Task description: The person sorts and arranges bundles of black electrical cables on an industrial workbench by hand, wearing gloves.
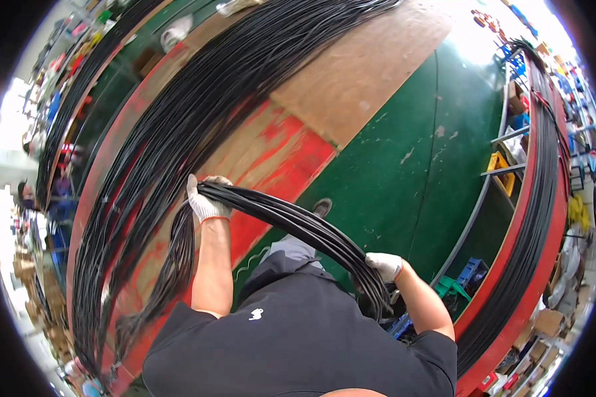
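A bundle of black cables (298, 221) arches in front of my body between my two hands. My left hand (210, 200), in a white knitted glove with an orange cuff, is closed around the bundle at the table's edge. Beyond that hand the strands run in among the other cables. In a similar white glove, my right hand (384, 266) grips the bundle near its other end. The loose ends droop below that hand toward my side. Many long black cables (198, 86) lie spread along the worktable (301, 142), whose top is partly red and partly bare wood.
A plywood sheet (367, 73) covers the table's far part. To the right, a red bench (510, 264) carries more black cables (540, 192). Below it are a yellow crate (501, 173) and a green bin (451, 288). The floor (404, 159) between is green.
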`<action>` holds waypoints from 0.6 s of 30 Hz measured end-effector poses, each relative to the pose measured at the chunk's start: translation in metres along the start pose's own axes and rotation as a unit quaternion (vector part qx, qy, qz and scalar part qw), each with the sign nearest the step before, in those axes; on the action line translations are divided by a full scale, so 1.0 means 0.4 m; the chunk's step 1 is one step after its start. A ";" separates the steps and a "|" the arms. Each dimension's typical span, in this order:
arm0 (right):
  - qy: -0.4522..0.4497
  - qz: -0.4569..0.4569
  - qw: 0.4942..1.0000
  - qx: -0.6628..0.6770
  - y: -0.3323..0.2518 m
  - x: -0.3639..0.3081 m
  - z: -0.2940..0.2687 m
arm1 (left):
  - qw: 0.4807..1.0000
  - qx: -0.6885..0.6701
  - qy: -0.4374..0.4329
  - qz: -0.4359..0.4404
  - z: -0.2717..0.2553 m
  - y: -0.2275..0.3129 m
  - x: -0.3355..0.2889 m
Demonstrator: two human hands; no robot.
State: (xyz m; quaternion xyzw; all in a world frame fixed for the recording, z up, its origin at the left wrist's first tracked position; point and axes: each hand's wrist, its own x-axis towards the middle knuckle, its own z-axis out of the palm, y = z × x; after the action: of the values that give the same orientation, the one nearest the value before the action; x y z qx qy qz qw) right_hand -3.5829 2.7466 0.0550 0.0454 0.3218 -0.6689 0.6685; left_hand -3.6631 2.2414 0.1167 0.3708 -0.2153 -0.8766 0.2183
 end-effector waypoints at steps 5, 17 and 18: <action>0.003 -0.049 0.992 0.118 -0.214 -0.121 -0.067 | 0.998 -0.013 -0.043 -0.050 0.264 -0.189 0.160; 0.095 0.005 0.991 -0.095 -0.919 -0.365 -0.440 | 0.992 -0.057 0.027 -0.111 0.658 -0.730 0.401; 0.088 0.005 0.991 -0.102 -0.982 -0.378 -0.491 | 0.994 -0.048 0.016 -0.094 0.683 -0.770 0.420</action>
State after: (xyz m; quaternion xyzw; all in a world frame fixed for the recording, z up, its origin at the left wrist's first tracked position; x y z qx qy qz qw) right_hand -4.0029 2.9340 0.1197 0.0378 0.4457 -0.6225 0.6423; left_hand -4.0411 2.4592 0.0299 0.3923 -0.1335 -0.8967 0.1555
